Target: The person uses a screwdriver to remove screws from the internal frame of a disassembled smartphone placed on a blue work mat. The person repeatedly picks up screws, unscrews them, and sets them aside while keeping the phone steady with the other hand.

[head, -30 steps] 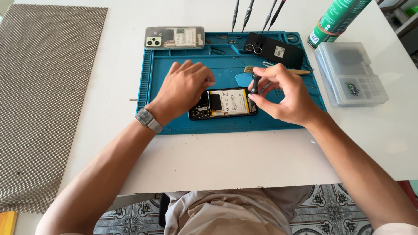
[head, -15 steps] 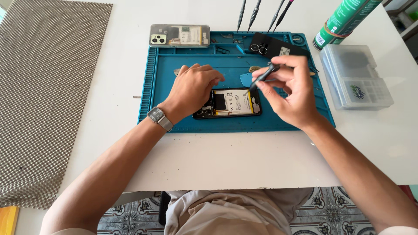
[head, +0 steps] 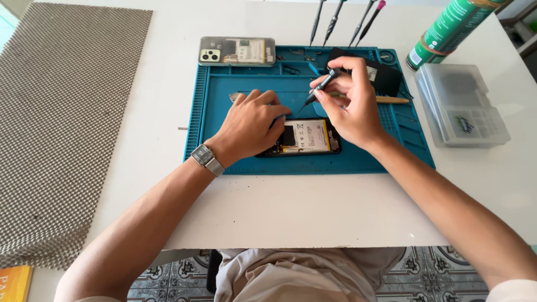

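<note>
The opened phone (head: 305, 137) lies on the blue work mat (head: 224, 112) near the mat's front edge, toward the middle of the table (head: 313, 207), with its back cover off and its battery and boards exposed. The removed back cover (head: 237, 51) rests at the mat's far left corner, so the opening of the case looks done. The left hand (head: 253, 124) lies flat over the phone's left end, fingers loosely curled and pressing it down. The right hand (head: 349, 103) pinches a small precision screwdriver (head: 321, 88) between thumb and fingertips, its tip raised just above the phone and not touching it. Judging by this, the work inside the phone is under way and reassembly is not begun. More screwdrivers (head: 341, 19) lie at the table's far edge.
</note>
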